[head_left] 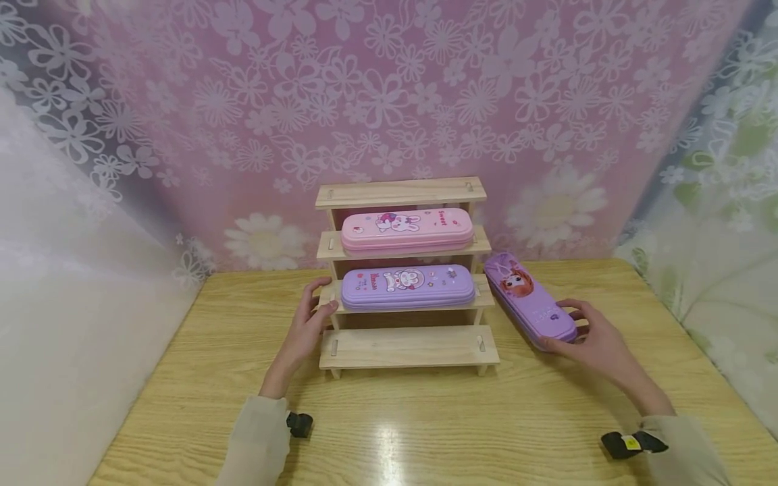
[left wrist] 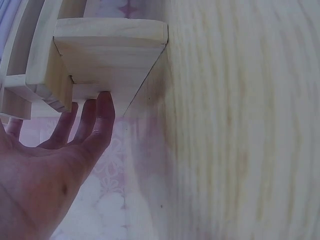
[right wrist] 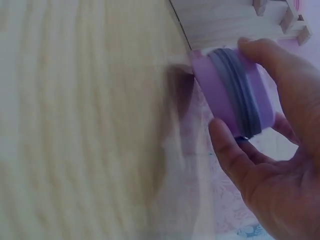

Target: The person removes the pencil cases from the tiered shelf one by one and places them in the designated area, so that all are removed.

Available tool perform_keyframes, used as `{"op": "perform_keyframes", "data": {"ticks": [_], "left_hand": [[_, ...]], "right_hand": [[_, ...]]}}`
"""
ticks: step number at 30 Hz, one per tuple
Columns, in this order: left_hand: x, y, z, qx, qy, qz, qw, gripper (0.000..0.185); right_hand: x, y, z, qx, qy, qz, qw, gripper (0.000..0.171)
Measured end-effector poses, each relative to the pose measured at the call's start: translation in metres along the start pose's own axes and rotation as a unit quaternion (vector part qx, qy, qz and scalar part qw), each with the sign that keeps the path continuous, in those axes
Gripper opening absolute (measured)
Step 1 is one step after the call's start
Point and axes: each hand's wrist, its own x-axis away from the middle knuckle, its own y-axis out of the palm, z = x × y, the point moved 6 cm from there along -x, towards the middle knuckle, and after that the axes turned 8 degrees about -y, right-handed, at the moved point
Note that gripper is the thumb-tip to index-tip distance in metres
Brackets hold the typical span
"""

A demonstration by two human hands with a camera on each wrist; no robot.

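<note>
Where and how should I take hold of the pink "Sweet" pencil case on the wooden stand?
I'd pinch the pink "Sweet" pencil case across its rounded right end, coming from the front right. It lies lengthwise on the wooden stand, that short end looks unobstructed, and the top board sits above and behind, likely making a rear approach awkward.

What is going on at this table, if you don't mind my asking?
A person has a purple case in their right hand, held at a slant just to the right of a stepped wooden rack. Their left hand is at the rack's left end. On the rack, a pink case sits on the second level from the top, with a lavender case one level below.
</note>
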Motion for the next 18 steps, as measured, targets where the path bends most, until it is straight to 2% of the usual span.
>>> {"op": "perform_keyframes", "data": {"ticks": [5,13,15,18], "left_hand": [[-0.001,0.001,-0.001,0.003,0.001,0.001,1.0000,0.049],[0.000,0.002,0.000,0.008,0.008,0.002,0.9999,0.050],[0.000,0.002,0.000,0.008,0.006,0.003,0.9999,0.050],[0.000,0.002,0.000,0.006,0.007,0.003,1.0000,0.051]], "right_hand": [[0.006,0.014,-0.005,-0.025,0.000,-0.018,1.000,0.078],[0.008,0.021,-0.009,-0.018,-0.003,-0.026,0.999,0.073],[0.007,0.018,-0.010,0.000,-0.014,-0.020,1.000,0.072],[0.004,0.007,-0.016,0.028,-0.037,0.019,0.999,0.067]]}}
